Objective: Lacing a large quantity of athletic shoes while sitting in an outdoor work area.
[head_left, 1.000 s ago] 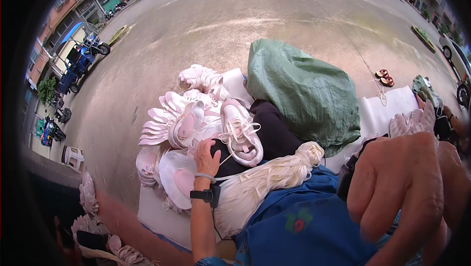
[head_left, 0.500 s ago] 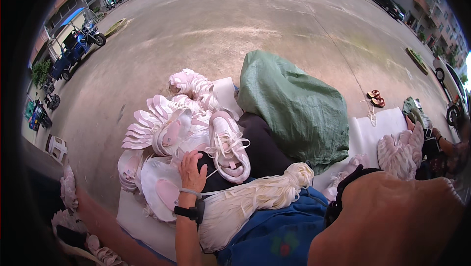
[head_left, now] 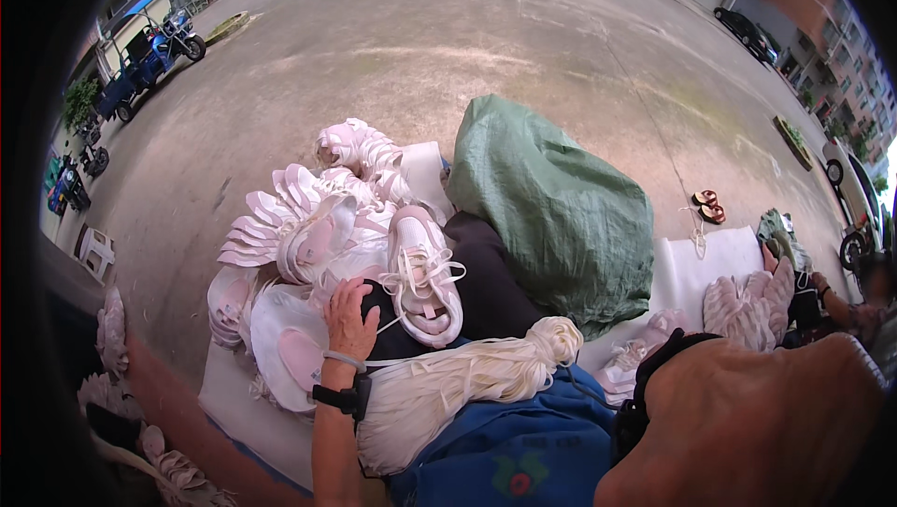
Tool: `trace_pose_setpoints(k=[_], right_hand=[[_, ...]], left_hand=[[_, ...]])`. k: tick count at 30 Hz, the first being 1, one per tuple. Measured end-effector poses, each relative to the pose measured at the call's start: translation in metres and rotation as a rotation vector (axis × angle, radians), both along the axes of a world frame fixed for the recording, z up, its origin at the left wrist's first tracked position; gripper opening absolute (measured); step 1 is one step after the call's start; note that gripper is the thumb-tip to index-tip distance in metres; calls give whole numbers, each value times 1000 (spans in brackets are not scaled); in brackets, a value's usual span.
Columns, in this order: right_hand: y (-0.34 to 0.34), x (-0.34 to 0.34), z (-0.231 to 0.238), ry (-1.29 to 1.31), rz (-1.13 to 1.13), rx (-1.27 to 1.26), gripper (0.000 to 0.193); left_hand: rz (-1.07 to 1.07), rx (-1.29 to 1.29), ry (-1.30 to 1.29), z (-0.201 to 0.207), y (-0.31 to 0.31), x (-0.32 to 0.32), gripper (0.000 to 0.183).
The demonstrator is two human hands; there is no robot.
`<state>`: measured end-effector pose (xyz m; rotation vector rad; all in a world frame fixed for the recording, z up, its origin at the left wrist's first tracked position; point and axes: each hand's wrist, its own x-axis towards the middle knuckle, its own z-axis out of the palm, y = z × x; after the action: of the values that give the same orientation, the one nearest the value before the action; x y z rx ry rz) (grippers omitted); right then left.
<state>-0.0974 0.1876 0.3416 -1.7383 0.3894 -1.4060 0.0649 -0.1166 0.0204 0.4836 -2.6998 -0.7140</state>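
Note:
My left hand (head_left: pixel 349 320) rests on my dark-trousered leg, fingers loosely spread, nothing visibly held. A pale bangle (head_left: pixel 346 360) and a black strap (head_left: pixel 342 399) circle its wrist. Just right of the fingers, a white and pink sneaker (head_left: pixel 420 273) lies on my lap with its laces loosely threaded. Across my lap stretches a thick bundle of cream shoelaces (head_left: pixel 448 390), over blue cloth (head_left: pixel 505 437) with a flower print. Very near at lower right is skin of my right hand or arm (head_left: pixel 738 423), beside a black band; its fingers are hidden.
Many pink-white shoe uppers (head_left: pixel 327 217) are heaped at left. A green sack (head_left: pixel 551 208) stands ahead. More uppers (head_left: pixel 747 306) lie on white sheeting at right, near sandals (head_left: pixel 709 207) and another person. A white stool (head_left: pixel 95 252) and blue three-wheeler (head_left: pixel 149 58) stand left.
The view has shifted slightly, so my lap, sneaker and left hand appear a little further left. My left hand keeps its place on the leg; the right stays close and low.

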Motion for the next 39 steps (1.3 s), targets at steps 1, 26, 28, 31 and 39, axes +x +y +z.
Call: trace_pose_setpoints(k=[1,26,28,31,39], right_hand=[[1,0,-1,-5,6,1,20],[-13,-11,5,-33,253,5,19],[-12,-8,2,-51,268,13,19],[-11,-10,4,-50,291,11,19],[-11,-7,6,-45,353,1,18]], left_hand=[[-1,-9,10,0,0,-1,40],[17,1,8,2,3,0,40],[13,-4,10,-1,1,0,40],[9,-16,18,2,-1,-3,40],[16,-21,0,2,2,1,40]])
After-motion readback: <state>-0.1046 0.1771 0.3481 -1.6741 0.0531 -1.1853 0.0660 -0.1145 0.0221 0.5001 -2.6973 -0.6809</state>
